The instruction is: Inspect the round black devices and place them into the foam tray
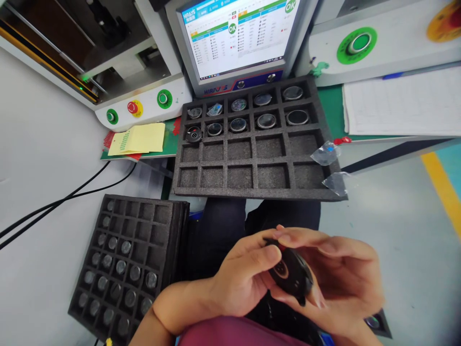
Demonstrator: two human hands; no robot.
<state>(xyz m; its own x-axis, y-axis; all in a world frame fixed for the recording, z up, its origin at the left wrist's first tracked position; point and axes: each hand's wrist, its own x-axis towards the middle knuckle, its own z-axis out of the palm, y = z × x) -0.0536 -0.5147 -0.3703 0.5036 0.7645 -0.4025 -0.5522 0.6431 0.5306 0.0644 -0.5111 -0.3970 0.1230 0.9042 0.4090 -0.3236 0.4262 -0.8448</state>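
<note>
Both hands hold a black round smartwatch body [290,273] over my lap, its back with a ringed sensor turned up. My left hand [245,274] grips its left side, thumb on the upper edge near a small red spot. From the right, my right hand [342,274] closes round it, its fingers at the upper edge and underneath. Beyond the hands lies a dark foam tray [230,193] with several round watch bodies in its two far rows. One of these, a black watch body [194,134] at the left, shows its sensor side.
A lit monitor [237,38] stands behind the tray. Clear film pieces [326,154] lie on the tray's right edge. Stacked foam trays [144,211] with round parts sit lower left. Machine buttons [132,107], yellow notes [144,138], papers [403,105] and black cables [68,197] are around.
</note>
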